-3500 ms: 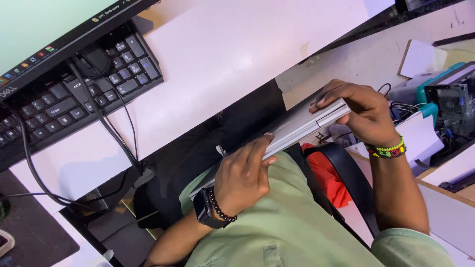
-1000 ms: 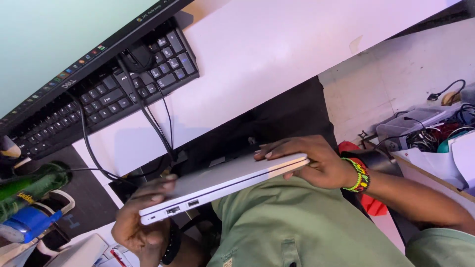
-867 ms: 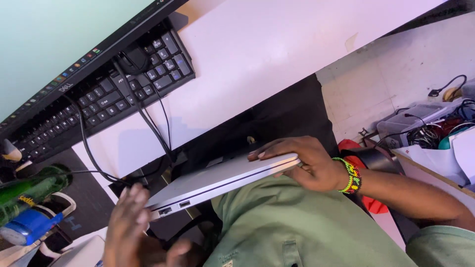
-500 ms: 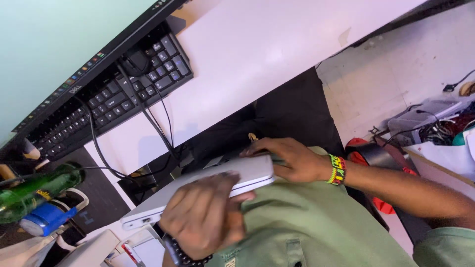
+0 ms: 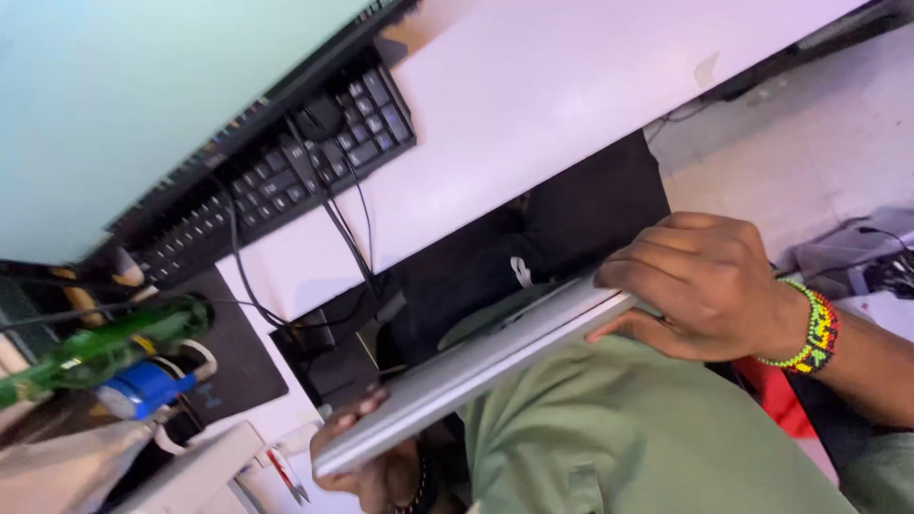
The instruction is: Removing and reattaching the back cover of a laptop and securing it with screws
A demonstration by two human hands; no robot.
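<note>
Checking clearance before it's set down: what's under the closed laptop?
Under the closed laptop: the green-trousered lap and, at the near corner, left hand. Right hand grips the far end. Its underside is hidden.

You have one screen in front of you: a large monitor (image 5: 124, 105) at the far left edge of the white desk (image 5: 590, 105), its flat rectangular face glowing a plain pale blue-green inside a thin black frame, with a strip of tiny coloured icons along its lower edge. The black keyboard (image 5: 286, 171) lies on the desk just beside that lower edge. At the near left stands a blue can (image 5: 143, 388) with a white band, its label too blurred to tell.
</note>
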